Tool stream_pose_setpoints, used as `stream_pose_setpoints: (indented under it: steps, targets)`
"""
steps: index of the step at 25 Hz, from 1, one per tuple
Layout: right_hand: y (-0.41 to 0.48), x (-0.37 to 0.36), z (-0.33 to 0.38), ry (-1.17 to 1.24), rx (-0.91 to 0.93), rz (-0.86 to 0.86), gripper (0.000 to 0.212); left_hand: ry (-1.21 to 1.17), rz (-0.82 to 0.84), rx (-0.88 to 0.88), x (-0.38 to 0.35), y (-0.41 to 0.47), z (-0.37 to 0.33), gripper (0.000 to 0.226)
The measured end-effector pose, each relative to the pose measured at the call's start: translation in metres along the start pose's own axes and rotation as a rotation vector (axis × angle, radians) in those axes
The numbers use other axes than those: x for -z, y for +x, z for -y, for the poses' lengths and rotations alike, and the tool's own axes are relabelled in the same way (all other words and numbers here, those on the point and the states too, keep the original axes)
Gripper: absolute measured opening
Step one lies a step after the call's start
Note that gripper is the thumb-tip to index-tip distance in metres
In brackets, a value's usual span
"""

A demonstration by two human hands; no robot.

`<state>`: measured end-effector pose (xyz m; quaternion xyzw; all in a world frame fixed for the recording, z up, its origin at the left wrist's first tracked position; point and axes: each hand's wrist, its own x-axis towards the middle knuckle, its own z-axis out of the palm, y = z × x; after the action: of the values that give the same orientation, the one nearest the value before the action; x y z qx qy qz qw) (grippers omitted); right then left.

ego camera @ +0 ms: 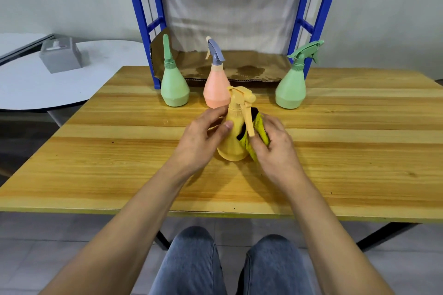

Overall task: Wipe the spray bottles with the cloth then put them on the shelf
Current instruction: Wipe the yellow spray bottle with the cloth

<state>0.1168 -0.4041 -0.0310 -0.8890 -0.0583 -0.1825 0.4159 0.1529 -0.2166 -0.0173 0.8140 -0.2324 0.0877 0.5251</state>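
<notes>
Spray bottles, four in all, are found on the table (119, 151), and none is seen on the cardboard-lined lower board of the shelf (239, 64) behind; the upper board is cut off at the top edge, so what it carries cannot be told. A yellow bottle (231, 146) is stood upright near the middle of the table and is being wiped, so the task is judged to be at an early stage. The left green bottle (174, 88), the pink bottle (215, 90) and the right green bottle (290, 90) are lined up just in front of the shelf, and whether any has been wiped cannot be told. The yellow bottle is gripped at its shoulder by the left hand (203, 136), fingers curled behind and thumb laid on the front. The cloth (260, 127) is clutched in the right hand (275, 148) and pressed against the bottle's right side, under the trigger. Both forearms are stretched forward over the near table edge.
</notes>
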Motion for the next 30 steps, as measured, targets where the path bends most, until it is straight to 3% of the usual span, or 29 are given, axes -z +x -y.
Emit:
stream_pose_setpoints:
  steps: [4, 8, 10, 15, 19, 26, 30]
  targets:
    - [-0.01, 0.003, -0.018, -0.13, -0.039, 0.063, 0.042, 0.012, 0.003, 0.023, -0.002, -0.003, -0.005, 0.044]
    - [0.006, 0.001, 0.018, -0.009, 0.037, -0.082, 0.04, 0.061, 0.002, -0.021, 0.0, -0.005, -0.009, 0.043]
    - [0.008, -0.003, 0.02, 0.043, 0.071, -0.074, 0.042, 0.053, -0.01, -0.024, 0.0, -0.005, -0.007, 0.042]
    - [-0.014, -0.004, -0.01, -0.064, -0.089, 0.017, 0.041, 0.029, -0.006, 0.043, -0.004, -0.007, -0.006, 0.048]
    - [-0.005, -0.001, 0.011, -0.07, -0.05, -0.038, 0.043, 0.046, -0.033, 0.023, -0.006, -0.007, -0.006, 0.045]
    - [-0.027, 0.003, -0.004, -0.185, -0.03, 0.066, 0.058, 0.045, -0.055, 0.07, -0.008, -0.01, -0.008, 0.049]
    - [0.0, 0.027, -0.006, -0.146, -0.241, -0.065, 0.081, 0.094, -0.102, 0.075, -0.013, -0.013, -0.009, 0.051]
